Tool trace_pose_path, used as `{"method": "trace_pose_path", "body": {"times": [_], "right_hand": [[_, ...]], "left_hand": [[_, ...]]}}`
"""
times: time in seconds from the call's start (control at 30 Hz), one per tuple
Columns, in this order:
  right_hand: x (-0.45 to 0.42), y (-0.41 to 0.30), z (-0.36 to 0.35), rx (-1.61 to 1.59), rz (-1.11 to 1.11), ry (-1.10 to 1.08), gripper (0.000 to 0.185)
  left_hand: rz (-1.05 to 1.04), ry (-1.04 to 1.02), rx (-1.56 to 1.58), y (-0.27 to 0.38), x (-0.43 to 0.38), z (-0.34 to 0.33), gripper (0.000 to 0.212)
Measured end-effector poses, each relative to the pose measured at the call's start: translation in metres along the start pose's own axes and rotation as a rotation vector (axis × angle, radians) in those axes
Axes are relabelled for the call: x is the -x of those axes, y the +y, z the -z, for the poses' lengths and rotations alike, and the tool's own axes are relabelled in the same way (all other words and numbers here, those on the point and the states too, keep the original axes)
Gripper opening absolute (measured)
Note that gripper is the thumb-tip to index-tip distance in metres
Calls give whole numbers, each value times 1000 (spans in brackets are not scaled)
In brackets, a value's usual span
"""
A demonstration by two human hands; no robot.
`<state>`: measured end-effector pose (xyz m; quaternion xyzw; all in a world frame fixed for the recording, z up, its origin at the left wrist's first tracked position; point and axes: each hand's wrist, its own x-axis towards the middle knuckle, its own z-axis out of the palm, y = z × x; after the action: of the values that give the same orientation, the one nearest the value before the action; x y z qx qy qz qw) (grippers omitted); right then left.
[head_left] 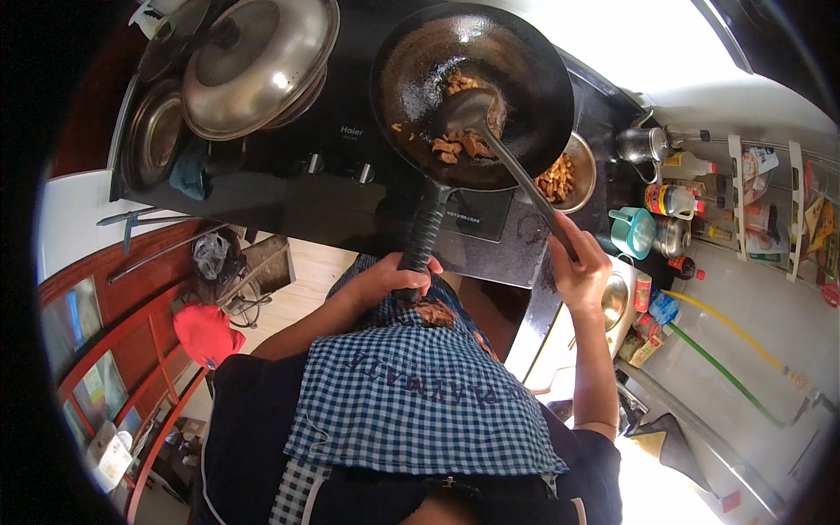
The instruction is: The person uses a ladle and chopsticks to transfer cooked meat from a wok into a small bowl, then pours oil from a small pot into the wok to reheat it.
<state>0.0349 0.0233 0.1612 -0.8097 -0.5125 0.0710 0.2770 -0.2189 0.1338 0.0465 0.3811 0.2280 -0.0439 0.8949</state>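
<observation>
My left hand (408, 278) is wrapped around the ribbed black handle (425, 223) of a dark wok (538, 85). In my right hand (581, 266) is the shaft of a metal wok spatula (515, 172), which slants down into the wok. Its blade lies over browned meat pieces (459, 143) in the wok's middle, hiding some of them. A few small bits cling to the wok's left side. Beside the wok, partly under its right rim, stands a metal bowl (586, 187) holding more browned pieces (558, 178).
A large domed metal lid (289, 72) covers a pan on the black gas hob (275, 190). To the right stand a metal pot (642, 144), a lidded teal container (633, 233) and several bottles (672, 200). A wire rack (738, 197) is on the wall.
</observation>
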Motion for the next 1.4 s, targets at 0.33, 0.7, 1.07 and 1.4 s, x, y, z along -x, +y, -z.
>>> {"method": "trace_pose_path", "body": {"times": [0.33, 0.7, 1.07, 1.4], "right_hand": [[4, 33, 7, 136, 264, -93, 37], [-28, 18, -28, -135, 92, 11, 34], [-28, 56, 18, -257, -159, -28, 32], [-61, 64, 13, -633, -352, -203, 32]], "left_hand": [[10, -11, 127, -3, 3, -1, 56], [-116, 98, 376, 10, 9, -23, 69], [-148, 181, 527, 21, 5, -34, 57], [-146, 258, 551, 28, 9, -40, 54]]}}
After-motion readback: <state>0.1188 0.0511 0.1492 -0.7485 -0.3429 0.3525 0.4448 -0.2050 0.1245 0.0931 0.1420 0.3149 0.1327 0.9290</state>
